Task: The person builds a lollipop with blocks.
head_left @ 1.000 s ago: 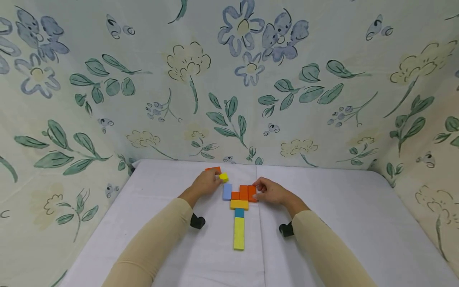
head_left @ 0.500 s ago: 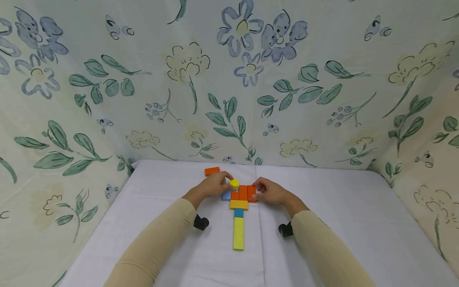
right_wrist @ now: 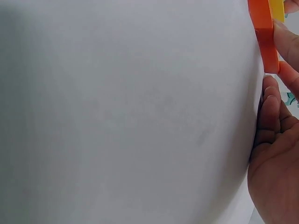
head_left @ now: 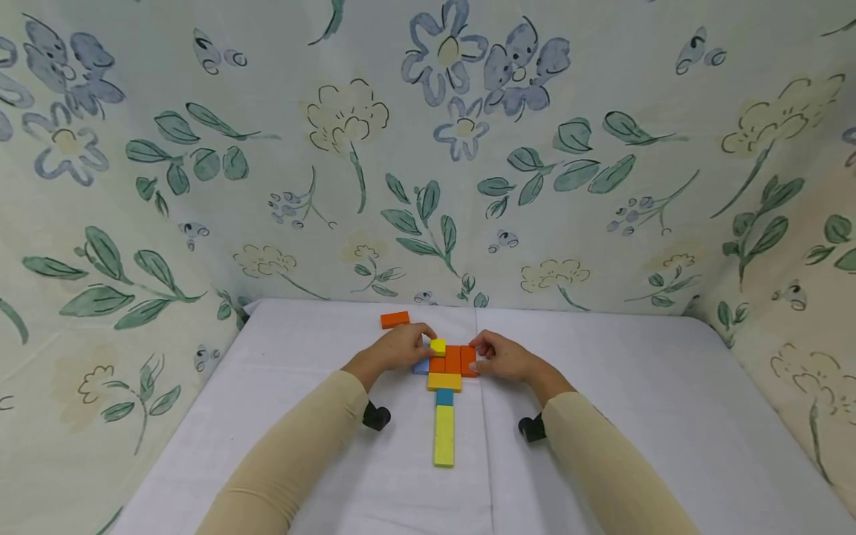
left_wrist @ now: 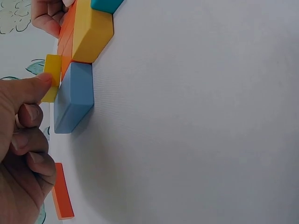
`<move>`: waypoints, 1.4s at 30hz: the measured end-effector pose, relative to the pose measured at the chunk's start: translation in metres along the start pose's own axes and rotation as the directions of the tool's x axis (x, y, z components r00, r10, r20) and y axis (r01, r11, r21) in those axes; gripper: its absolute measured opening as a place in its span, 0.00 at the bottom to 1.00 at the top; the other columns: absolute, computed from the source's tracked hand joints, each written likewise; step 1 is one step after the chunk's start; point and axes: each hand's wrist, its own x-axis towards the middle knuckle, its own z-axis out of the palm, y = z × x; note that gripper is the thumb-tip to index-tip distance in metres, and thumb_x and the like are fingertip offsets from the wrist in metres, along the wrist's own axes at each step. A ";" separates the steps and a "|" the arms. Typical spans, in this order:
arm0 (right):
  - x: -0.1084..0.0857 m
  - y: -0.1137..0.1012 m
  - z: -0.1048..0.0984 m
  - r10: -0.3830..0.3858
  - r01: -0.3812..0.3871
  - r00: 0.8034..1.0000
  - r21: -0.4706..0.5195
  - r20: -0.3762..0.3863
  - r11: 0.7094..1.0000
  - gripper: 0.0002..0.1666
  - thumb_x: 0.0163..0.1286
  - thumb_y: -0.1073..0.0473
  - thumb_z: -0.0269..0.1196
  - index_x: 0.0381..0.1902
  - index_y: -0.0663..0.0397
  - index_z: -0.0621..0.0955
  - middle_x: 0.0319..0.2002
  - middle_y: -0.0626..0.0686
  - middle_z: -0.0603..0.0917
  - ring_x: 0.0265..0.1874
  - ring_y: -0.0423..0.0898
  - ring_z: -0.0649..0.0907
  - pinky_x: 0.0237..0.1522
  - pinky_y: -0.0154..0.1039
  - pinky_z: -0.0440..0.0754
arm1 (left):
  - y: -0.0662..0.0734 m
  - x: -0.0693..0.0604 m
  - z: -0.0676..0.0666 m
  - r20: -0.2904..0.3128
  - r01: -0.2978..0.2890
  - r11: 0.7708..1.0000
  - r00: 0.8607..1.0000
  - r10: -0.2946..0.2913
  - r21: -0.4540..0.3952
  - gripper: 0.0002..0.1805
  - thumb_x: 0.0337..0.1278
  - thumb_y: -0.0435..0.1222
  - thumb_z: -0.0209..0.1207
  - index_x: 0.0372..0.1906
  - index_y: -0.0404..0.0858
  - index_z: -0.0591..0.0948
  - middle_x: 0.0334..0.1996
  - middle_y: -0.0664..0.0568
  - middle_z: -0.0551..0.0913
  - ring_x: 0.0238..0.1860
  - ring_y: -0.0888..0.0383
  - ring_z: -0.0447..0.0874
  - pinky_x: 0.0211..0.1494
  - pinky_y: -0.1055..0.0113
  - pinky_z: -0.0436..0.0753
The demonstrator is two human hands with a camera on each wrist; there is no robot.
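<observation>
In the head view my left hand (head_left: 396, 347) pinches a small yellow block (head_left: 438, 347) between thumb and index finger, at the back of the small orange block (head_left: 437, 365). Part of the blue block (head_left: 420, 367) shows below that hand. My right hand (head_left: 510, 359) holds the rightmost orange block (head_left: 468, 360) with thumb and index finger at its edge; another orange block (head_left: 452, 360) lies against it. In the left wrist view the yellow block (left_wrist: 53, 68) appears just above the light blue block (left_wrist: 74, 95).
An amber block (head_left: 444, 382), a teal block (head_left: 444, 397) and a long yellow-green block (head_left: 444, 437) run in a line toward the front. A loose orange block (head_left: 394, 319) lies at the back left. White cloth (head_left: 588, 357) covers the table before a floral curtain (head_left: 301, 186).
My left hand has carried the yellow block right and slightly forward, from near the loose orange block to behind the small orange one. My right hand has stayed in place.
</observation>
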 end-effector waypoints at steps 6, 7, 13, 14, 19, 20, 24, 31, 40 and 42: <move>-0.001 -0.001 -0.001 0.002 -0.002 1.000 0.005 0.003 1.000 0.23 0.66 0.50 0.72 0.56 0.42 0.78 0.45 0.51 0.74 0.47 0.49 0.74 0.48 0.41 0.73 | -0.001 0.001 0.001 0.001 -0.001 1.000 1.000 0.001 0.009 0.21 0.67 0.46 0.65 0.62 0.46 0.80 0.32 0.51 0.78 0.31 0.56 0.76 0.36 0.68 0.76; -0.001 -0.001 -0.001 0.003 -0.003 1.000 0.010 0.005 1.000 0.23 0.66 0.50 0.72 0.56 0.42 0.78 0.45 0.51 0.74 0.47 0.49 0.74 0.48 0.42 0.73 | -0.001 0.001 0.002 0.003 0.002 1.000 1.000 -0.002 0.011 0.21 0.66 0.46 0.66 0.62 0.46 0.81 0.32 0.50 0.78 0.32 0.56 0.76 0.36 0.68 0.76; 0.001 0.000 -0.001 0.004 -0.004 1.000 0.025 0.004 1.000 0.23 0.65 0.51 0.72 0.55 0.42 0.78 0.44 0.51 0.75 0.47 0.49 0.74 0.49 0.42 0.74 | 0.002 -0.003 0.003 0.008 0.019 0.999 1.000 -0.020 0.038 0.20 0.69 0.46 0.63 0.62 0.46 0.82 0.38 0.52 0.81 0.38 0.56 0.77 0.44 0.66 0.79; 0.001 0.000 -0.001 0.004 -0.005 1.000 0.026 0.002 1.000 0.23 0.65 0.51 0.72 0.55 0.42 0.78 0.44 0.51 0.75 0.47 0.49 0.74 0.49 0.42 0.74 | 0.002 -0.004 0.003 0.009 0.021 0.999 1.000 -0.021 0.043 0.19 0.70 0.45 0.62 0.62 0.47 0.83 0.40 0.53 0.81 0.39 0.56 0.77 0.45 0.65 0.79; 0.001 -0.001 -0.001 0.013 -0.013 1.000 0.027 -0.003 1.000 0.23 0.65 0.52 0.72 0.55 0.42 0.78 0.45 0.52 0.75 0.47 0.49 0.74 0.49 0.42 0.75 | -0.001 -0.004 0.003 0.008 0.028 0.999 1.000 -0.029 0.040 0.19 0.73 0.45 0.59 0.64 0.51 0.81 0.41 0.54 0.82 0.40 0.56 0.77 0.46 0.65 0.80; 0.001 -0.001 -0.001 0.014 -0.014 1.000 0.027 -0.003 1.000 0.22 0.65 0.52 0.72 0.55 0.42 0.78 0.45 0.51 0.75 0.48 0.49 0.74 0.49 0.41 0.74 | -0.002 -0.004 0.004 0.004 0.031 0.999 1.000 -0.031 0.033 0.19 0.73 0.45 0.59 0.65 0.52 0.81 0.41 0.53 0.81 0.40 0.55 0.77 0.46 0.64 0.80; 0.001 -0.001 -0.001 0.014 -0.014 1.000 0.027 -0.001 1.000 0.22 0.65 0.51 0.72 0.55 0.42 0.78 0.45 0.51 0.75 0.48 0.49 0.74 0.49 0.41 0.74 | -0.008 -0.004 0.005 -0.046 0.061 0.998 0.997 -0.060 0.027 0.22 0.73 0.46 0.58 0.68 0.51 0.77 0.39 0.51 0.80 0.40 0.54 0.77 0.46 0.62 0.81; -0.001 -0.001 0.000 0.016 -0.016 1.000 0.027 -0.006 1.000 0.22 0.66 0.53 0.72 0.55 0.42 0.78 0.46 0.52 0.75 0.49 0.50 0.74 0.50 0.41 0.74 | -0.017 -0.008 0.007 -0.097 0.128 0.992 0.987 -0.127 0.004 0.17 0.70 0.46 0.60 0.58 0.47 0.79 0.41 0.51 0.82 0.40 0.54 0.78 0.52 0.60 0.83; 0.000 0.000 0.000 0.010 -0.009 1.000 0.020 -0.010 1.000 0.22 0.66 0.53 0.72 0.55 0.43 0.78 0.45 0.52 0.75 0.48 0.49 0.74 0.50 0.42 0.74 | -0.017 -0.010 0.008 -0.086 0.109 0.994 0.990 -0.111 -0.021 0.15 0.71 0.44 0.61 0.57 0.47 0.79 0.38 0.53 0.81 0.40 0.55 0.78 0.50 0.62 0.82; 0.001 0.000 0.001 0.009 -0.008 1.000 0.019 -0.010 1.000 0.23 0.65 0.53 0.72 0.56 0.42 0.78 0.45 0.52 0.75 0.48 0.49 0.74 0.50 0.42 0.74 | -0.018 -0.011 0.009 -0.092 0.121 0.992 0.988 -0.122 -0.024 0.15 0.71 0.45 0.61 0.58 0.48 0.79 0.40 0.52 0.82 0.41 0.55 0.79 0.52 0.61 0.83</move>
